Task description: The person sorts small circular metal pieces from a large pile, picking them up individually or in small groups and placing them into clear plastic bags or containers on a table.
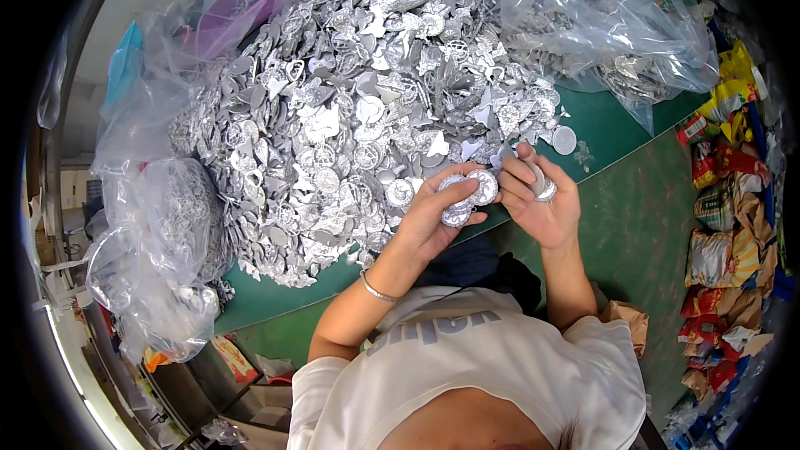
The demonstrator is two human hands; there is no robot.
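Observation:
A large heap of silver-coloured metal pieces (333, 133), many round and medal-like, others irregular, covers the green table (267, 300). At its near right side, my left hand (437, 217) is closed round several round embossed metal discs (482, 187), which fan out between thumb and fingers. Beside it my right hand (546, 204) has its fingers curled round more round metal discs (543, 187), one showing a plain grey face. Both hands are close together over the table's front edge. One single disc (564, 140) lies at the heap's right end, past my right hand.
Clear plastic bags holding metal pieces stand at the left (158, 242) and back right (608, 17). A purple container (237, 12) is at the back left. Colourful packets and sacks (721, 233) line the right side. A brown paper bag (627, 325) sits on the floor.

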